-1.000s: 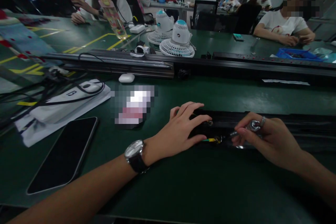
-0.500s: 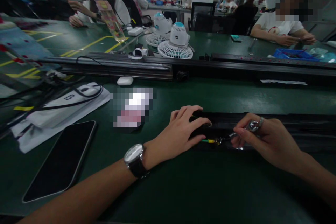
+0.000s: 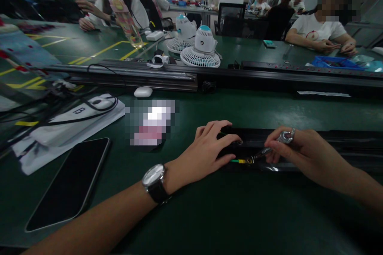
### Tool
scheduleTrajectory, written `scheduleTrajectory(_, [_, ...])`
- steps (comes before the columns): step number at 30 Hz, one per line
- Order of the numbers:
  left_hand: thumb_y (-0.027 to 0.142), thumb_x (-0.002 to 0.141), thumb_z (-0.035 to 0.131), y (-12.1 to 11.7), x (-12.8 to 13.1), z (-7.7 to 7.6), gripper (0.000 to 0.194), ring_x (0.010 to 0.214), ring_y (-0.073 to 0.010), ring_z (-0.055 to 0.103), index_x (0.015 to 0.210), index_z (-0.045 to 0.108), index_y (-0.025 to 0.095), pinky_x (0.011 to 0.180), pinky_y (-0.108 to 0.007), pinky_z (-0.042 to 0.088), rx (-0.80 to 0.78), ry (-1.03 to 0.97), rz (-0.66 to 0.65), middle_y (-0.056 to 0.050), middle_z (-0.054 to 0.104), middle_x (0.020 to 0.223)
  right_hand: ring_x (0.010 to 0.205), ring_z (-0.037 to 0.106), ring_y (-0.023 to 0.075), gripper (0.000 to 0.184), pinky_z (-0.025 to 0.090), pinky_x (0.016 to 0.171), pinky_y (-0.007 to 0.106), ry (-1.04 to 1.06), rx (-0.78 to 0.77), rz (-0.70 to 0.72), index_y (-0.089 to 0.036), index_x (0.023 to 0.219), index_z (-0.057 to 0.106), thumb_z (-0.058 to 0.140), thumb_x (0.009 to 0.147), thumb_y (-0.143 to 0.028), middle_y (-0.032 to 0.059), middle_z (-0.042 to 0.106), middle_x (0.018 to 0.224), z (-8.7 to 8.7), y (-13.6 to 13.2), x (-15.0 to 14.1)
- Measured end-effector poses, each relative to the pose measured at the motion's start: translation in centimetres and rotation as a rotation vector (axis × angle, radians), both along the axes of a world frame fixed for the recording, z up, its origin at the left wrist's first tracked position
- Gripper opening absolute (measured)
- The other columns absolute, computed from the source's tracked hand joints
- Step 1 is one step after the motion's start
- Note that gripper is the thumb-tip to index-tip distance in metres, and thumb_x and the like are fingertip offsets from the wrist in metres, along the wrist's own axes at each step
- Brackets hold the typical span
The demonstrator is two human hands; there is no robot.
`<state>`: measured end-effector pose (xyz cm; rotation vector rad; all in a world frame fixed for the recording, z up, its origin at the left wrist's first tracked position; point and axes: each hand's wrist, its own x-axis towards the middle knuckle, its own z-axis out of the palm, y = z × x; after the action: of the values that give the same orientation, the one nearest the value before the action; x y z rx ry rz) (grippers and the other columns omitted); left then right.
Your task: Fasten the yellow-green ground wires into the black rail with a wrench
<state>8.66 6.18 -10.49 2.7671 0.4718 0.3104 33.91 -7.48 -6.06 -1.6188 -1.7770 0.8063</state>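
- The right hand (image 3: 311, 153) has its fingers closed around a slim tool (image 3: 263, 152), pinched between thumb and forefinger, with its silver end upward.
- The tool slants down to the left; its tip is at the ring end of a green-and-yellow wire (image 3: 241, 161), but I cannot tell if they touch.
- This wire lies left of the right hand and points along the desk's near edge; the left thumb is nearer to it.
- The left hand (image 3: 206, 151) has its fingers spread apart, over the left end of a black bar (image 3: 254, 134).
- The bar lies roughly parallel to the near edge of the desk (image 3: 239, 215).
- Farther left, toward the near edge, rests a phone (image 3: 70, 183).
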Motion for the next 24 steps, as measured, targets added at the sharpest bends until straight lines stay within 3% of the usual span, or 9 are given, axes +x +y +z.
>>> scheduleTrajectory(5, [0.032,0.099,0.067,0.0,0.1,-0.1,0.047,0.149,-0.0323,0.033,0.142,0.05,0.034,0.114,-0.057,0.039,-0.001,-0.001,0.001,-0.009,0.034,0.161,0.073,0.075,0.0157,0.033,0.058,0.066,0.028,-0.079,-0.04,0.079,-0.02,0.101,0.07,0.049,0.108,-0.044,0.0015,0.075,0.083,1.2,0.6,0.3])
scheduleTrajectory(14, [0.034,0.098,0.068,0.1,0.2,-0.3,0.047,0.148,-0.0323,0.034,0.142,0.051,0.034,0.113,-0.057,0.039,0.017,-0.018,0.003,-0.01,0.035,0.159,0.075,0.072,0.0136,0.029,0.052,0.069,0.025,-0.296,-0.113,0.341,-0.02,0.101,0.072,0.049,0.109,-0.036,0.0003,0.076,0.086,4.4,3.1,0.1])
scheduleTrajectory(19, [0.036,0.099,0.067,0.1,0.2,-0.3,0.045,0.149,-0.0322,0.033,0.142,0.052,0.033,0.113,-0.056,0.04,0.026,-0.011,0.003,-0.011,0.035,0.16,0.075,0.07,0.0122,0.017,0.046,0.066,0.023,-0.349,-0.102,0.43,-0.023,0.107,0.073,0.057,0.105,-0.028,-0.0025,0.076,0.089,5.2,4.0,-0.3])
scheduleTrajectory(24, [0.037,0.099,0.067,0.1,0.2,0.0,0.046,0.148,-0.0331,0.035,0.142,0.052,0.032,0.113,-0.057,0.04,0.018,-0.012,0.001,-0.011,0.035,0.16,0.074,0.069,0.014,0.019,0.046,0.068,0.026,-0.363,-0.139,0.506,-0.023,0.106,0.074,0.056,0.105,-0.028,-0.0009,0.077,0.092,5.8,4.4,-0.7])
